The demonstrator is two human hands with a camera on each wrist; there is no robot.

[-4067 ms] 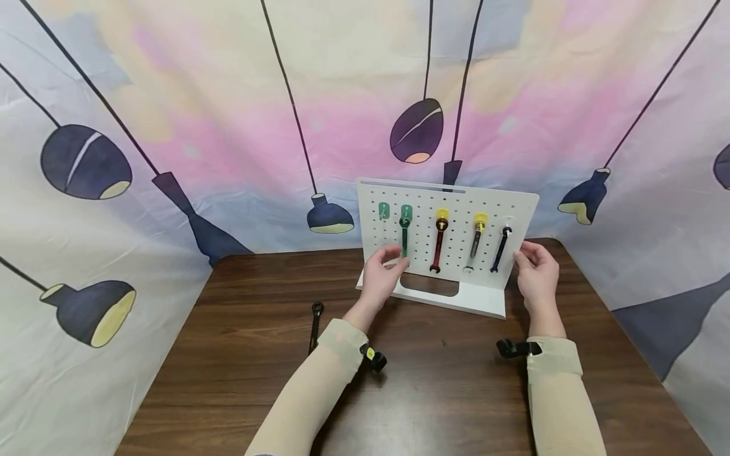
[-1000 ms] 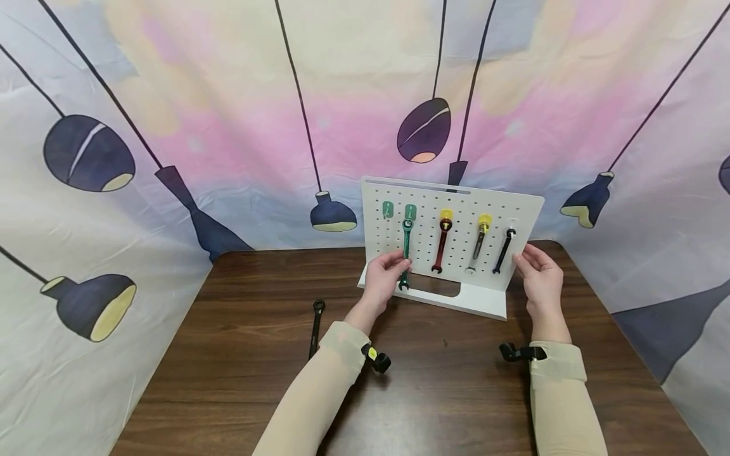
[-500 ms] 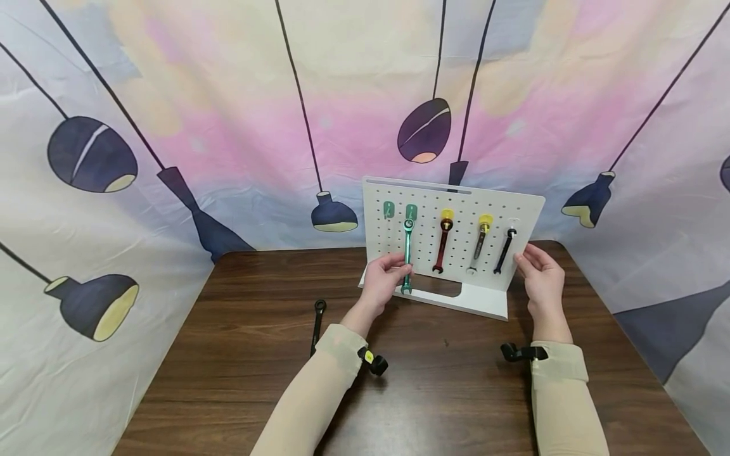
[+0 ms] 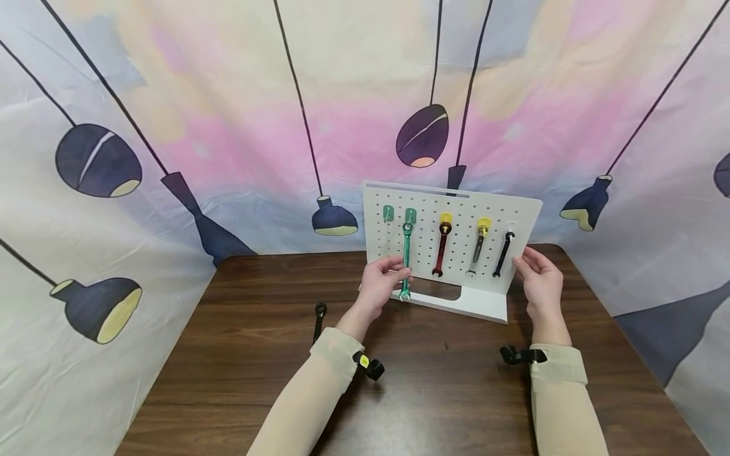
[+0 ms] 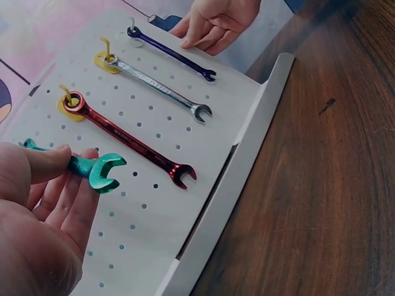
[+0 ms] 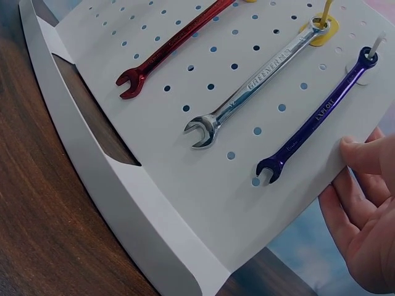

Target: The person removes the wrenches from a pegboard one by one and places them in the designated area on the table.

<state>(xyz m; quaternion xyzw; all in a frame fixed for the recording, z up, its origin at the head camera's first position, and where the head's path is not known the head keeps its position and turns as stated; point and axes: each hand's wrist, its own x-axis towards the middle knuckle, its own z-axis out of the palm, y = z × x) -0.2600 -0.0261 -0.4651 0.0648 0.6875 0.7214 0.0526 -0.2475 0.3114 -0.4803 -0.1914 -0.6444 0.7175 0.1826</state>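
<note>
My left hand (image 4: pixel 377 288) pinches a green wrench (image 4: pixel 407 250) between thumb and fingers, its open end pointing down. The wrench's ring end lies just below a green hook (image 4: pixel 410 215); whether they touch, I cannot tell. In the left wrist view the wrench's open jaw stands out in front of the white pegboard (image 5: pixel 142 228). My right hand (image 4: pixel 540 282) grips the board's right edge, thumb on the front face. From other hooks hang a red wrench (image 4: pixel 441 254), a silver wrench (image 4: pixel 478 250) and a dark blue wrench (image 6: pixel 315 120), nearest the right hand.
A black wrench (image 4: pixel 319 320) lies on the wooden table (image 4: pixel 445 392), partly behind the left sleeve. Another green hook (image 4: pixel 388 213) sits at the board's far left with nothing hung on it. A patterned cloth (image 4: pixel 228 158) hangs close behind the table.
The green wrench was hanging flat at the board; now my left hand pinches it, lower and tilted out toward me. The right hand keeps its hold on the board edge.
</note>
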